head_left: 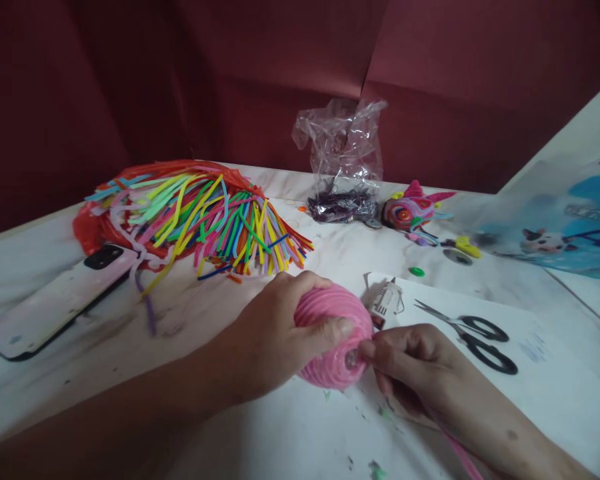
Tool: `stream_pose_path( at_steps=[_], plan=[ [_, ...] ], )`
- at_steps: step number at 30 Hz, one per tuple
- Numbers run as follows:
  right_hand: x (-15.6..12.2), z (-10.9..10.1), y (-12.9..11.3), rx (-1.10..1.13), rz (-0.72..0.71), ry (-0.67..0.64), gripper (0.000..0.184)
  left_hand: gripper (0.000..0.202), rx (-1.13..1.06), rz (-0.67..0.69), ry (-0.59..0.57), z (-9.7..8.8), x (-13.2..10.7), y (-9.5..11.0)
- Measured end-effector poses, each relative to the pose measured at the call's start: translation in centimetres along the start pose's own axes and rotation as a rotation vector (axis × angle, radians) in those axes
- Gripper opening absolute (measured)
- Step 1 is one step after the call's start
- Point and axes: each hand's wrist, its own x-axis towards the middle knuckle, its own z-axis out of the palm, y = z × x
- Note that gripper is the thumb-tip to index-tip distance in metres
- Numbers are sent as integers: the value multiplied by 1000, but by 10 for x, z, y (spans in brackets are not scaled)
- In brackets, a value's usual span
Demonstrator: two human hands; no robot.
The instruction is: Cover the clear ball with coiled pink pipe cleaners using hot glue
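Note:
My left hand is wrapped round a pink ball covered in coils of fuzzy pipe cleaner, its thumb lying across the front. A small greyish round spot shows uncovered low on the ball's right side. Right beside that spot, my right hand pinches with thumb and forefinger against the ball. A pink pipe cleaner trails out below my right wrist; the pinched part is mostly hidden by the fingers. Just behind the ball lies a white glue gun, partly covered by it.
Black-handled scissors lie on a white paper sheet at right. Left stand a heap of colourful pipe cleaners in a red bag and a phone. Behind are a clear plastic bag, a colourful craft figure and a blue printed package.

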Motion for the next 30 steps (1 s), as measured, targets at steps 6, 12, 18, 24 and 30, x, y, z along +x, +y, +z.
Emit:
stream_pose_path(
  at_steps=[6, 12, 18, 24, 30],
  plan=[
    [-2, 2, 0, 5, 3, 4, 45, 39, 17, -85, 0, 2, -2, 2],
    [5, 0, 7, -8, -26, -54, 48, 43, 84, -129, 14, 2, -1, 4],
    [6, -2, 8, -9, -50, -78, 52, 38, 127, -96, 2, 2, -1, 5],
    [6, -2, 11, -57, -41, -71, 56, 40, 185, -126, -14, 0, -3, 7],
    [7, 1, 13, -92, -75, -53, 58, 42, 258, -104, 38, 1, -3, 6]
  ],
)
